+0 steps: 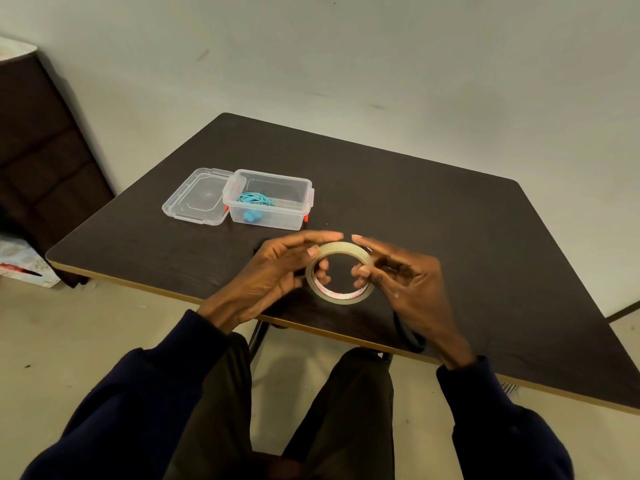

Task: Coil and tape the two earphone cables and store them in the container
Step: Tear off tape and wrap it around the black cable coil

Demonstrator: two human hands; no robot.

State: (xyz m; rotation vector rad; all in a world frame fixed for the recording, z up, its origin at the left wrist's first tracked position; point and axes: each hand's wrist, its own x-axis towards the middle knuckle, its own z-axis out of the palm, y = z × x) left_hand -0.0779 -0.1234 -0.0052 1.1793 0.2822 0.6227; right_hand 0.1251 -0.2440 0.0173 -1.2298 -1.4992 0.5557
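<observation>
— What does each grip have hold of?

— Both are on the roll of tape, held up on edge just below the middle of the frame. The left hand pinches the roll's left side, thumb on the outer rim and fingertips curled into the hole. The right hand takes the right side, its thumb inside the ring and its forefinger stretched over the top. Neither grip is wide; the fingers bend closely round the roll.

— And the earphones?

— A blue earphone cable lies bunched inside the container, a clear box on the tabletop, up and left of the hands and well apart from them. Its lid lies flat against the box's left side. A dark cable loops at the near edge of the tabletop, under the right wrist; most of it is hidden.

— Anything round that?

— Dark blue sleeves fill the bottom of the frame, and a dark cabinet stands at the upper left.
</observation>
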